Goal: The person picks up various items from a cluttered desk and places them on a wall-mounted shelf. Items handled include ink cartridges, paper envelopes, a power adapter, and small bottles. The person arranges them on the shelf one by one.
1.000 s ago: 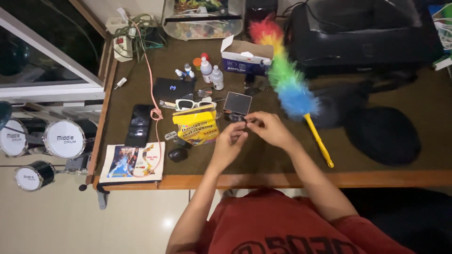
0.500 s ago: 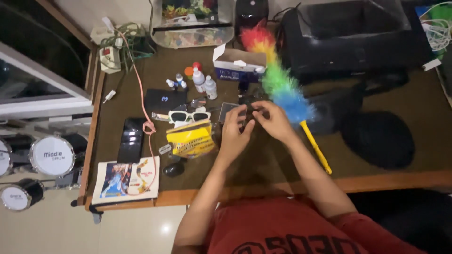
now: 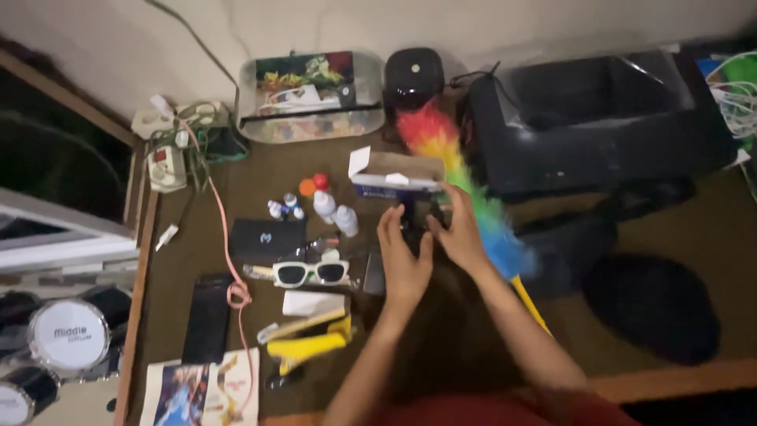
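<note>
head view: both hands (image 3: 430, 244) gripping small dark object (image 3: 415, 225) beside open white-and-blue box (image 3: 394, 176)

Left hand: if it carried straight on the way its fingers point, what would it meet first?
The left hand points up the desk. Past the small dark thing it grips, the open cardboard box probably comes first, though depth is unclear.

Open white-blue box (image 3: 396, 175) behind hands, desk ctr
</note>
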